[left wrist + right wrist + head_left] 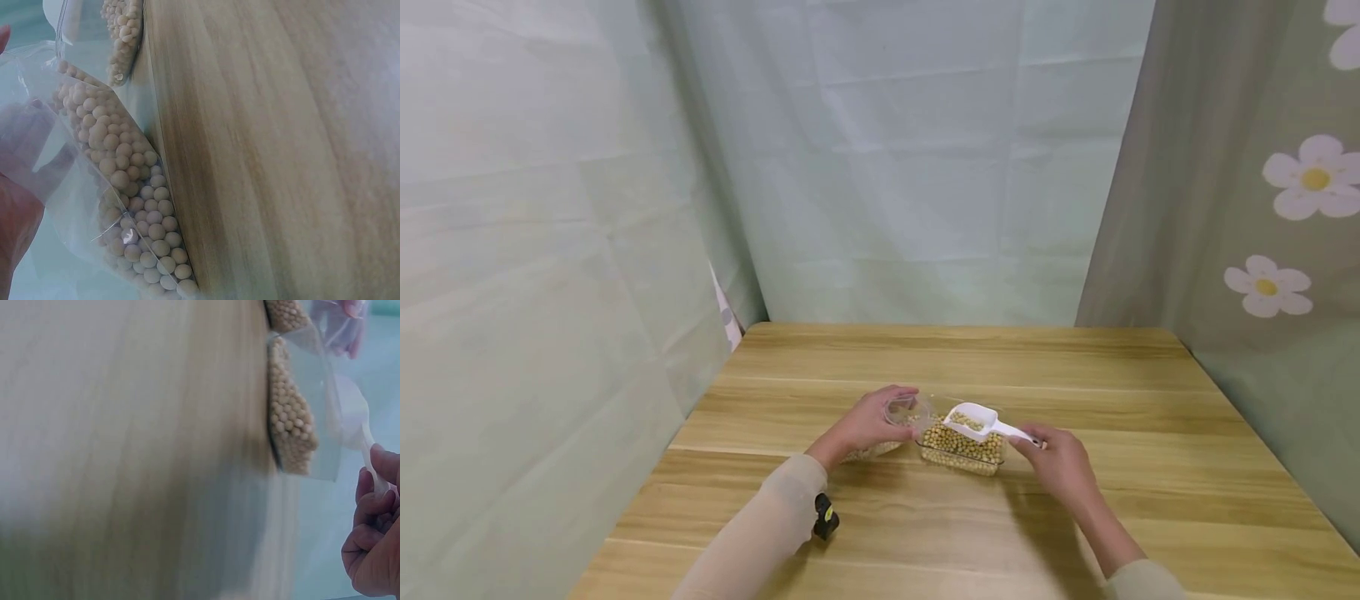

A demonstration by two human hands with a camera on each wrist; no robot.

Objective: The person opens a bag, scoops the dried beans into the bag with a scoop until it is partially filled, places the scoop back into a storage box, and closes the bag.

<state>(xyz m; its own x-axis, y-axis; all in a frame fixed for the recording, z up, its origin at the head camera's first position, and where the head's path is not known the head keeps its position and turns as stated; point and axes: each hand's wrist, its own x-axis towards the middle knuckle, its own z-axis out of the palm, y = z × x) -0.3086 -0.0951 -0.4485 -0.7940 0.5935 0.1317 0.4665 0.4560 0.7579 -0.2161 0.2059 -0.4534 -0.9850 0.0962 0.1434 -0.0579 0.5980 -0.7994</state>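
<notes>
My left hand (874,419) holds the mouth of a clear plastic bag (908,410) with thumb and fingers, spreading it round. Pale round beans, which look like soybeans (134,169), fill the bag's lower part, which rests on the table. Just right of the bag stands a clear rectangular box (961,456) with more of the same beans inside. In my right hand (1063,467) is the handle of a white scoop (1009,430), pinched between thumb and fingers. The scoop hangs above the box, carries some beans, and points left toward the bag's mouth.
Everything stands on a wooden table (925,533). Pale curtains (910,167) hang behind and to the left, and a grey-green one with white flowers (1315,179) hangs at the right. A black band with a small device (826,517) sits at my left wrist.
</notes>
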